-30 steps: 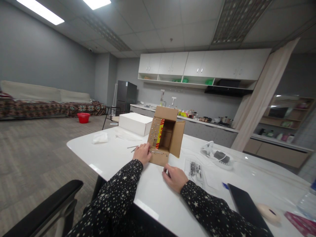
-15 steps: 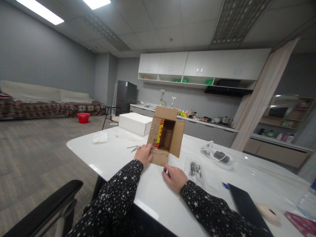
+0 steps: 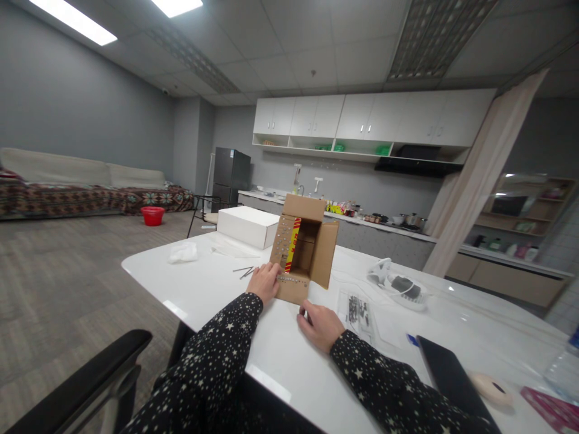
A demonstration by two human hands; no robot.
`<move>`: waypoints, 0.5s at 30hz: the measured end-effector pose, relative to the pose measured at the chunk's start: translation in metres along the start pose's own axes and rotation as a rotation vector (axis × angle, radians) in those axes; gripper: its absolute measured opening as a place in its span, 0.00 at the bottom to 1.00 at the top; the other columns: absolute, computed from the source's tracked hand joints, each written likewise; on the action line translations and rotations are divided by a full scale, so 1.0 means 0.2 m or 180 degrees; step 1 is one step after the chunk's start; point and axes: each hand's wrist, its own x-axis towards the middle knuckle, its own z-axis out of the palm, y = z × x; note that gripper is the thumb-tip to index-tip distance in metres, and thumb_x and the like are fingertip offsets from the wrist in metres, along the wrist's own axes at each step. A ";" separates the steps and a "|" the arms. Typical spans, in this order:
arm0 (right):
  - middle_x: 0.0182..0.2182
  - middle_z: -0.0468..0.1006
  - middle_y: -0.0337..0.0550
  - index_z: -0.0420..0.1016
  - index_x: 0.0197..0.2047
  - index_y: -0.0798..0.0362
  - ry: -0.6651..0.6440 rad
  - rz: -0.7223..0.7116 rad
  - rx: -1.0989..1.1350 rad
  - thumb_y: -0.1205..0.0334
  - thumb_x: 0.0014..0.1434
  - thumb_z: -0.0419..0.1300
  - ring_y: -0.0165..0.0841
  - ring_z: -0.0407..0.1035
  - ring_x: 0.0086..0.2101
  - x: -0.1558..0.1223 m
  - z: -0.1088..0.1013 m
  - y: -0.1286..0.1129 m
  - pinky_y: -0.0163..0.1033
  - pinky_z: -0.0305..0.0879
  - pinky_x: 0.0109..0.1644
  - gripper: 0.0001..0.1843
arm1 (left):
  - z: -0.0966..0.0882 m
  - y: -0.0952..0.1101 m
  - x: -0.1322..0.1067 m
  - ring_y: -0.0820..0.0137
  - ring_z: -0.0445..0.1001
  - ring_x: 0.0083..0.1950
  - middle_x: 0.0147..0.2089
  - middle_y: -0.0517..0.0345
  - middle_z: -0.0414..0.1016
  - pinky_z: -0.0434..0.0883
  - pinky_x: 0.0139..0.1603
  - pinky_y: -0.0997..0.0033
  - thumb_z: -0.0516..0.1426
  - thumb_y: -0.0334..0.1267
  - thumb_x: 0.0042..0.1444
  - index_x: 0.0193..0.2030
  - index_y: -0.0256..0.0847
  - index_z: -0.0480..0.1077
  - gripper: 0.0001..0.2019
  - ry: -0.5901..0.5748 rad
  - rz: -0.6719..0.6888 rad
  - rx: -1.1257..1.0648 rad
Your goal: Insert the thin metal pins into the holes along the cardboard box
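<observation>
An open cardboard box stands on the white table in front of me, its flaps folded outward. A red and yellow strip runs along the left side of its opening. Small pale dots are scattered on the left flap and lie in a row on the front flap. My left hand has its bent fingers closed on the lower left corner of the box. By the front flap's right corner, my right hand rests on the table with fingers curled; whatever may be between its fingertips is hidden.
Thin metal rods lie left of the box, with a white box and crumpled white plastic behind. On the right are a clear case of small metal pieces, a white device, a black slab and a beige mouse-shaped object.
</observation>
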 end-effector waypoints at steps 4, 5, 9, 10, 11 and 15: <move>0.29 0.76 0.38 0.68 0.39 0.51 -0.0038 0.0014 -0.0007 0.60 0.62 0.50 0.29 0.67 0.29 0.00 -0.01 -0.01 0.34 0.47 0.32 0.08 | 0.00 0.00 0.00 0.65 0.69 0.46 0.42 0.55 0.69 0.63 0.46 0.64 0.51 0.27 0.52 0.40 0.43 0.63 0.10 0.0167 0.0046 -0.0150; 0.29 0.76 0.38 0.68 0.39 0.51 -0.0055 0.0026 -0.0016 0.60 0.62 0.50 0.29 0.67 0.29 0.00 -0.02 -0.01 0.34 0.47 0.32 0.08 | 0.00 0.00 0.00 0.65 0.69 0.45 0.41 0.56 0.69 0.64 0.46 0.64 0.51 0.27 0.52 0.39 0.43 0.63 0.09 0.0220 0.0059 -0.0188; 0.28 0.76 0.38 0.68 0.39 0.51 -0.0078 0.0049 -0.0041 0.60 0.62 0.50 0.29 0.67 0.29 0.00 -0.02 -0.01 0.34 0.47 0.32 0.08 | 0.01 -0.01 0.01 0.66 0.69 0.43 0.39 0.56 0.67 0.65 0.45 0.64 0.50 0.27 0.52 0.38 0.42 0.63 0.08 0.0417 0.0125 -0.0401; 0.28 0.76 0.38 0.68 0.39 0.51 -0.0068 0.0041 -0.0042 0.60 0.62 0.50 0.29 0.67 0.28 0.00 -0.02 -0.01 0.34 0.47 0.32 0.08 | 0.02 -0.01 0.01 0.66 0.69 0.41 0.39 0.57 0.67 0.66 0.44 0.64 0.50 0.27 0.51 0.38 0.42 0.63 0.09 0.0458 0.0143 -0.0496; 0.28 0.76 0.38 0.68 0.39 0.51 -0.0053 0.0027 -0.0038 0.61 0.62 0.50 0.29 0.67 0.28 0.00 -0.01 -0.01 0.34 0.47 0.32 0.08 | 0.02 -0.01 0.01 0.67 0.69 0.40 0.38 0.57 0.66 0.66 0.43 0.65 0.50 0.26 0.50 0.38 0.42 0.63 0.09 0.0493 0.0164 -0.0609; 0.28 0.75 0.37 0.68 0.38 0.50 0.0006 -0.0018 -0.0004 0.60 0.61 0.50 0.29 0.66 0.28 0.00 0.00 0.00 0.33 0.47 0.31 0.07 | 0.03 -0.02 0.01 0.71 0.67 0.35 0.36 0.59 0.63 0.68 0.40 0.69 0.50 0.24 0.48 0.37 0.42 0.62 0.11 0.0615 0.0319 -0.1062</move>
